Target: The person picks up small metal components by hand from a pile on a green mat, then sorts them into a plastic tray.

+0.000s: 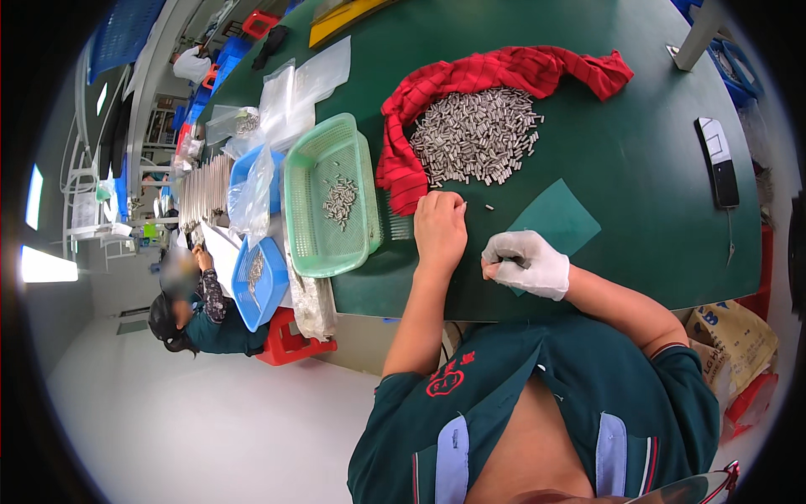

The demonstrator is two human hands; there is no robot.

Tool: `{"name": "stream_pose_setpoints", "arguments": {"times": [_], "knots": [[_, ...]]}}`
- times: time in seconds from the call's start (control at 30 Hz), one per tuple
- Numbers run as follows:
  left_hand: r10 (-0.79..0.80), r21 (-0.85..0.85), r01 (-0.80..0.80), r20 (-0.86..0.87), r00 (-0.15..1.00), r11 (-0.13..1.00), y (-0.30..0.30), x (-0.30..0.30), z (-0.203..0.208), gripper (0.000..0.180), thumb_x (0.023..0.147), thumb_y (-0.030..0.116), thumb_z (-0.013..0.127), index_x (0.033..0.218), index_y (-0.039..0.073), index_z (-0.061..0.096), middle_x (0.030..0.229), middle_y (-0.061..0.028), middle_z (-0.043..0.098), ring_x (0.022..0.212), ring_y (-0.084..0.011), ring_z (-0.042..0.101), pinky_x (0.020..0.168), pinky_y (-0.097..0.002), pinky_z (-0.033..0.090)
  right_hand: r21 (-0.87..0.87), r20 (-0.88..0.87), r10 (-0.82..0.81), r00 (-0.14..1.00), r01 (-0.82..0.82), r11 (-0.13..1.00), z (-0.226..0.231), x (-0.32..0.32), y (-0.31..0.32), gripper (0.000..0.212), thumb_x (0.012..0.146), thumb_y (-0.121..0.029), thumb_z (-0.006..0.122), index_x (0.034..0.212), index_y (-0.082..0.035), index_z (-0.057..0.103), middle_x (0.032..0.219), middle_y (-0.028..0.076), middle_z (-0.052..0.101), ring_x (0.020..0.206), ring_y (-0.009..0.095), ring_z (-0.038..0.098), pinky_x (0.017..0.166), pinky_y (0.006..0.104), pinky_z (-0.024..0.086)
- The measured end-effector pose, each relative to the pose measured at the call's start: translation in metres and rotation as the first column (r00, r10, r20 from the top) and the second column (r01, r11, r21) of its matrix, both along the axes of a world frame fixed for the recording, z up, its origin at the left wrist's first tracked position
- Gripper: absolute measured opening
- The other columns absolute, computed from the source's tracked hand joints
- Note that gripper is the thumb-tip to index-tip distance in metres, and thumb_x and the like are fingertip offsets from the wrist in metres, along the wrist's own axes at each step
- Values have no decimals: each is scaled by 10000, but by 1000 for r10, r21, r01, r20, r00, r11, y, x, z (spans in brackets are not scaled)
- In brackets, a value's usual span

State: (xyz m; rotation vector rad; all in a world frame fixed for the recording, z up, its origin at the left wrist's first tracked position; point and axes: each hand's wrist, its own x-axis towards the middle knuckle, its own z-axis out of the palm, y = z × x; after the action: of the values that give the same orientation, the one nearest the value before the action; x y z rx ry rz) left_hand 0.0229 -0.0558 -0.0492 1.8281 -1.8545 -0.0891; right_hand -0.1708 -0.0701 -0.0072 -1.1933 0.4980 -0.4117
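Observation:
A heap of short silvery metal pins (478,134) lies on the green table, bordered at the back and left by a bunched red checked cloth (504,65). My left hand (441,225), bare, rests at the heap's near edge with its fingers curled in; what they hold, if anything, is hidden. To its right lies one loose metal pin (489,207). My right hand (527,264), in a white glove, is closed in a pinch at the near edge of a green sheet (564,220). I cannot make out anything between its fingers.
Left of the heap stands a light green plastic basket (295,210) with some pins inside. Blue trays (270,290) and clear plastic bags (290,101) are beyond it. A black-and-white handheld device (718,164) lies at the right. Another person (206,315) sits at the far left.

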Motion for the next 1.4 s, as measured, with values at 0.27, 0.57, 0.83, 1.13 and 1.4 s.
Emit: {"name": "stream_pose_setpoints", "arguments": {"times": [0.27,0.57,0.83,1.13,1.4], "knots": [[52,149,41,-570,820,988,9,3,11,41,844,5,582,858,16,545,854,-50,520,755,-143,493,685,-247,406,-61,-17,-23,1000,22,998,3,-2,-5,61,824,-51,587,838,8,587,785,48,611,645,74,540,540,233,434],[-164,-85,226,-919,359,970,23,1,21,50,885,8,574,920,21,541,979,-27,482,768,-69,428,680,-189,355,-43,-7,-58,998,57,997,1,1,-2,92,811,-85,594,818,6,605,710,40,586,662,88,518,606,249,438],[-73,-8,195,-943,324,981,35,-8,31,60,873,7,586,920,17,551,909,-48,534,834,-129,500,752,-255,401,103,-21,-140,990,141,985,-4,2,1,165,883,-152,530,816,-19,603,710,-2,563,648,52,482,591,213,412],[-212,174,228,-110,971,958,38,-26,49,85,751,-2,605,825,7,565,780,-121,592,769,-295,563,703,-385,448,335,148,-480,865,413,847,-8,-2,-20,366,938,-382,532,840,-29,519,655,-17,402,545,74,324,622,265,382],[-377,279,337,101,921,899,28,-46,38,110,731,23,622,817,11,554,790,-152,563,735,-349,533,699,-457,425,324,174,-465,868,396,859,-11,-6,-21,404,933,-427,522,857,-31,524,642,-29,362,542,77,290,626,268,373]]}}
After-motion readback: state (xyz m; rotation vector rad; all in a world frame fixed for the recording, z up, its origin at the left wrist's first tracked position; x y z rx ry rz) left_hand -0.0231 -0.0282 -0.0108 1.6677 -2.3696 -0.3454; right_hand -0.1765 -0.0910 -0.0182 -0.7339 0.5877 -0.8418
